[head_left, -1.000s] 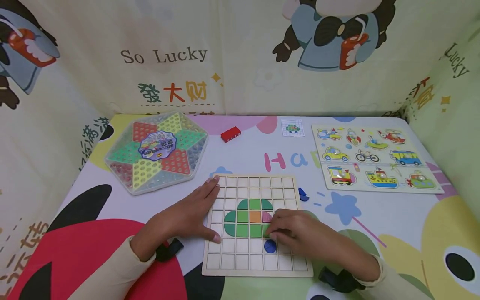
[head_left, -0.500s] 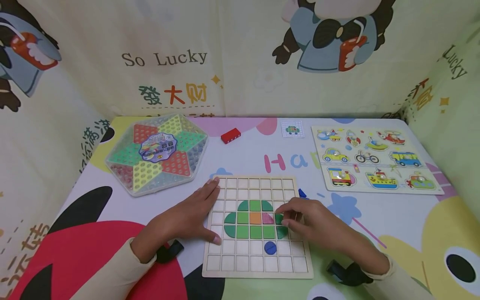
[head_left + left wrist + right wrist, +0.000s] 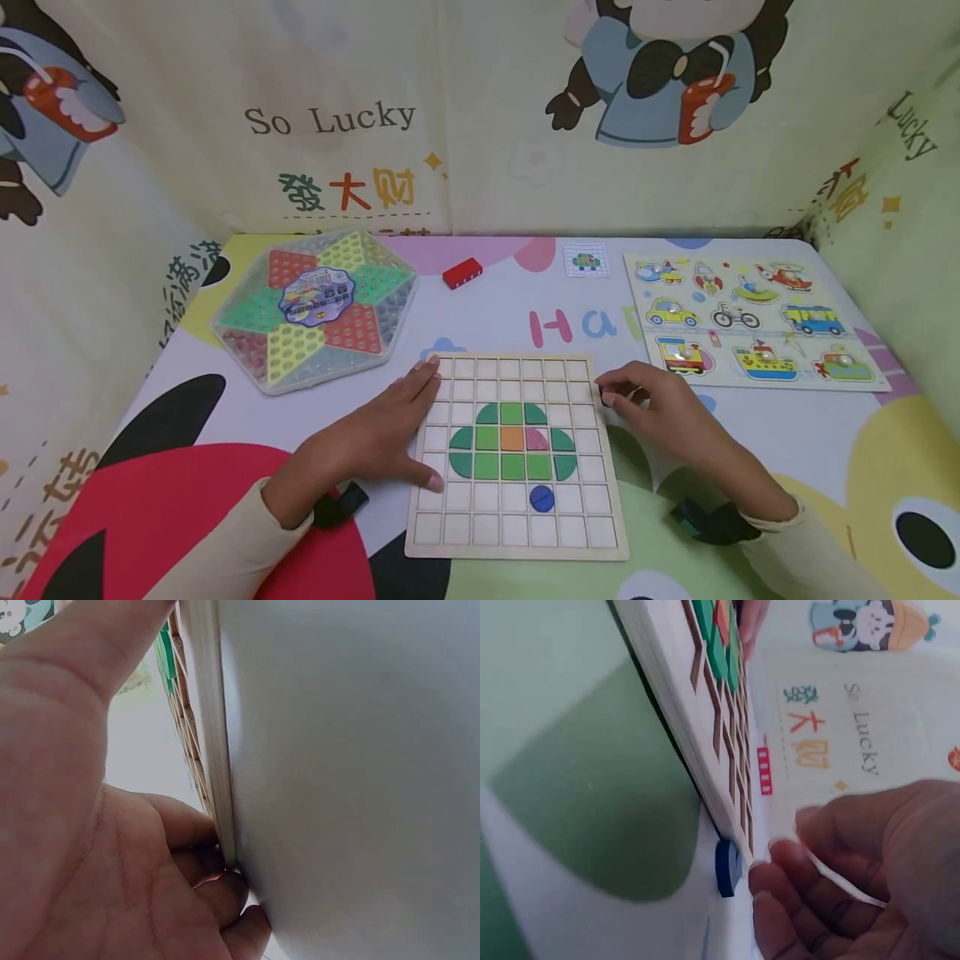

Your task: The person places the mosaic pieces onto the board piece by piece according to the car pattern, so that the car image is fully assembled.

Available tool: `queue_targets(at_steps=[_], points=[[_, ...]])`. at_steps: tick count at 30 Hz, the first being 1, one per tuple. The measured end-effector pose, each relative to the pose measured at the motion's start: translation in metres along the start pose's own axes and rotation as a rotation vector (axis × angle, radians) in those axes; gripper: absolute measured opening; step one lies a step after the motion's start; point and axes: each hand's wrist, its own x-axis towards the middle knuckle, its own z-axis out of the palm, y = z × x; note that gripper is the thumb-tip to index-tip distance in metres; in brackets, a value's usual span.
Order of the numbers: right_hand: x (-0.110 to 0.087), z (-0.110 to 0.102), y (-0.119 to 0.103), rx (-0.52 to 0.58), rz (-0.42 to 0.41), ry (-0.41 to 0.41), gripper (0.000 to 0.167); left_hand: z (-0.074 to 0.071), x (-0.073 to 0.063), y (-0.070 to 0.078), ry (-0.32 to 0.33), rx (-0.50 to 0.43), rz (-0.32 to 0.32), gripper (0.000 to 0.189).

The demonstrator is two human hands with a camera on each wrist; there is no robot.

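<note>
A wooden grid board [image 3: 517, 553] lies on the table, with green squares, dark green rounded pieces, an orange square [image 3: 512, 439] and a pink piece [image 3: 537, 439] in its cells. A blue disc with a line across it [image 3: 542, 498] sits in a lower cell. My left hand [image 3: 382, 433] rests along the board's left edge, fingers extended and thumb over the rim. Beyond the right edge, my right hand [image 3: 667, 408] has bent fingers close to a blue piece [image 3: 728, 868] against the board's side. The right wrist view shows the fingertips just beside that piece.
A hexagonal Chinese checkers box [image 3: 315, 312] stands at the back left. Near the back are a red block [image 3: 462, 273] and a small pattern card [image 3: 586, 261]. A vehicle puzzle board [image 3: 753, 321] lies at the right, just beyond my right hand.
My right hand has left the green pieces at the right of the pattern and moved right and away, off the board to the blue piece. My left hand has stayed put.
</note>
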Motion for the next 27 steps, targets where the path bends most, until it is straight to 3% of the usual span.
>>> queue_targets(at_steps=[3, 15, 27], points=[[0.003, -0.003, -0.001, -0.024, 0.032, 0.016, 0.021, 0.0, 0.0, 0.0, 0.003, 0.006, 0.0, 0.126], [0.014, -0.003, 0.005, -0.068, 0.013, 0.033, 0.022, -0.001, 0.0, 0.001, 0.002, 0.007, -0.002, 0.126], [0.02, 0.002, 0.012, -0.079, 0.114, -0.017, 0.021, 0.0, -0.001, 0.001, 0.011, 0.001, -0.006, 0.125]])
